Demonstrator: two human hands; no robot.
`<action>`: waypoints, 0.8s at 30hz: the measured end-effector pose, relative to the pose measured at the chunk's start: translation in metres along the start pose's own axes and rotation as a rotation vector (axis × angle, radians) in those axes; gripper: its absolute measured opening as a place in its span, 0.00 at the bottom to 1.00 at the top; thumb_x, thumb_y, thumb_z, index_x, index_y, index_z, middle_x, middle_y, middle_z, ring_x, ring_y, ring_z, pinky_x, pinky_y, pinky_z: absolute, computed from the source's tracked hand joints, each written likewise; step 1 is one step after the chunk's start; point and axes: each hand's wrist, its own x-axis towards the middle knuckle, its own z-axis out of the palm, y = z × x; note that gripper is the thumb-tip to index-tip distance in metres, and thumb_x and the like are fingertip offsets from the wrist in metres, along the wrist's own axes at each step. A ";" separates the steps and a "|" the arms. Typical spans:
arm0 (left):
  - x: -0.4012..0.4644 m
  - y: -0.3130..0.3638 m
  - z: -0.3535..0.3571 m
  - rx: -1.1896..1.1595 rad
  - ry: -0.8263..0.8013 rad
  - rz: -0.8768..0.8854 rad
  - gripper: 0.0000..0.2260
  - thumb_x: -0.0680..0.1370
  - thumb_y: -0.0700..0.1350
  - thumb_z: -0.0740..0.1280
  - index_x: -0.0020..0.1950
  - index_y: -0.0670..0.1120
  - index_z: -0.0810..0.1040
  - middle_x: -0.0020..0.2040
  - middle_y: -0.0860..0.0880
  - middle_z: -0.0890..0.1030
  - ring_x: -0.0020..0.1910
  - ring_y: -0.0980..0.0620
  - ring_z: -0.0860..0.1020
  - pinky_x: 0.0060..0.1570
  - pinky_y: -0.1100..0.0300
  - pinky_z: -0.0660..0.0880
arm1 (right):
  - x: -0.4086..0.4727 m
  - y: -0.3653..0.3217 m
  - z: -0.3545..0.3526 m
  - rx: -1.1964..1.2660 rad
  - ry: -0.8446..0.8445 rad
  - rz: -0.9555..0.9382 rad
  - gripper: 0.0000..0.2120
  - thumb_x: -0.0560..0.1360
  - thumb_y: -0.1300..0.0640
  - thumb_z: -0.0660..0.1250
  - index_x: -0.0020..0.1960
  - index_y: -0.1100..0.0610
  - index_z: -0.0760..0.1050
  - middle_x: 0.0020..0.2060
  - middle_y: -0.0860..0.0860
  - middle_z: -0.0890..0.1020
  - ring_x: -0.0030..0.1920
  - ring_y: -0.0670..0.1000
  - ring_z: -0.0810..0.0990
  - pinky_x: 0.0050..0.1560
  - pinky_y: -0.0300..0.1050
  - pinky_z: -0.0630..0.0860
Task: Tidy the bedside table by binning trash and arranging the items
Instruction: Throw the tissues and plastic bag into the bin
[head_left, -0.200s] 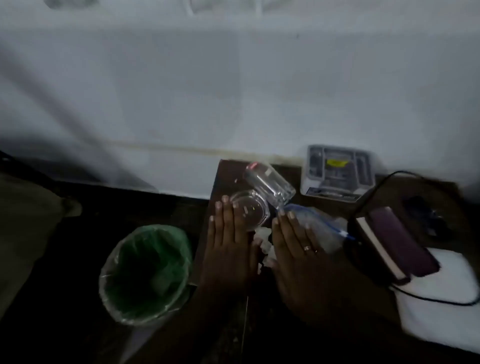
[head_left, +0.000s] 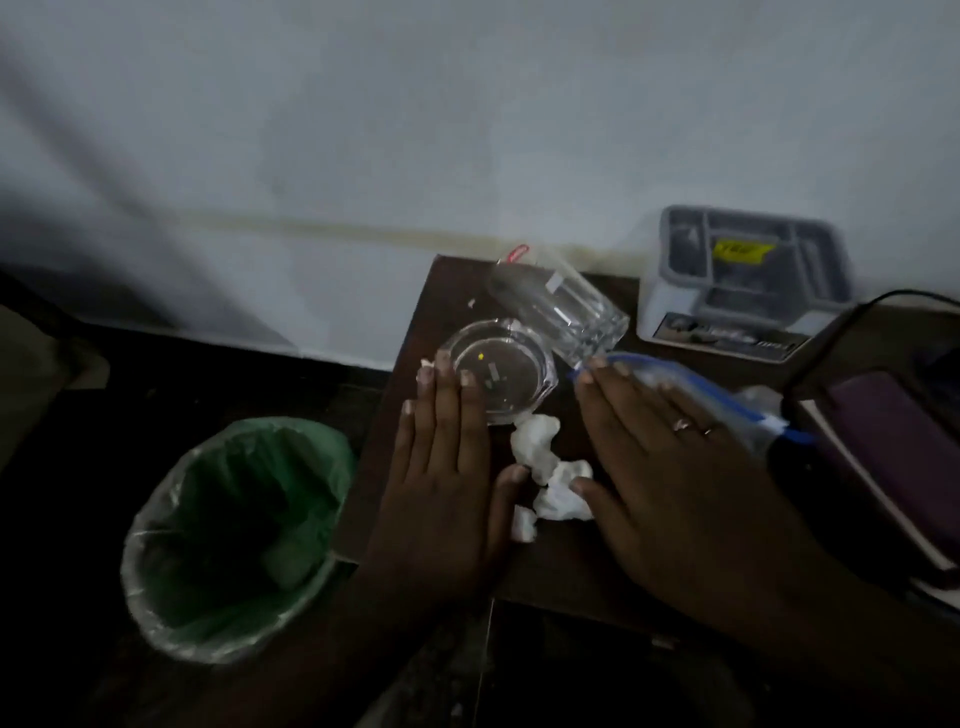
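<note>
Dim light, some blur. Both hands lie flat, palms down, fingers extended and empty, on the dark tabletop (head_left: 545, 577); they sit apart with a gap between them. In that gap, touching both thumbs, lies the crumpled white tissue (head_left: 550, 475), a loose string of wads running from just below the fingertips down to the thumb line. The left hand (head_left: 447, 483) rests close to the tabletop's left edge, fingertips overlapping the near rim of a shallow clear glass dish (head_left: 501, 371). Beyond the dish, past both sets of fingertips, a clear glass tumbler (head_left: 558, 306) lies on its side, mouth toward the far left corner, base toward the right hand. The right hand (head_left: 670, 467) covers part of a clear plastic bag with a blue zip strip (head_left: 691, 384), which runs out from under its fingers to the right. Right of that hand, a dark purple book (head_left: 893, 447) with a black cable (head_left: 831, 322) looping around it takes up the tabletop's right side. Far right, against the white wall (head_left: 363, 130), stands a grey compartment box (head_left: 743, 280) bearing a yellow label. Left of the left hand, off the tabletop edge and lower, stands a bin with a green liner (head_left: 239, 535), mouth open, just beside the tabletop's left edge. Bare tabletop shows only between the wrists and toward the near edge. A small white scrap (head_left: 471, 303) lies near the far left corner.
</note>
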 end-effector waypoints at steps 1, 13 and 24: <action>0.001 -0.003 0.002 -0.042 -0.021 0.018 0.33 0.81 0.57 0.48 0.78 0.37 0.47 0.80 0.38 0.46 0.79 0.42 0.44 0.77 0.49 0.46 | 0.001 0.004 0.001 0.004 0.006 -0.031 0.32 0.73 0.45 0.61 0.72 0.63 0.68 0.71 0.60 0.72 0.69 0.58 0.73 0.68 0.58 0.71; -0.008 0.000 0.000 -0.001 -0.016 0.057 0.33 0.80 0.58 0.44 0.79 0.40 0.42 0.79 0.41 0.38 0.78 0.47 0.36 0.77 0.52 0.41 | -0.022 0.023 0.009 0.061 -0.032 -0.111 0.38 0.77 0.38 0.57 0.79 0.54 0.49 0.78 0.50 0.57 0.77 0.51 0.59 0.75 0.47 0.56; -0.011 0.008 -0.001 0.042 -0.013 0.028 0.34 0.80 0.60 0.43 0.79 0.39 0.44 0.79 0.41 0.40 0.77 0.46 0.36 0.77 0.51 0.42 | -0.026 0.050 0.012 0.002 -0.031 0.103 0.44 0.66 0.31 0.66 0.75 0.45 0.56 0.76 0.51 0.59 0.74 0.56 0.62 0.70 0.54 0.62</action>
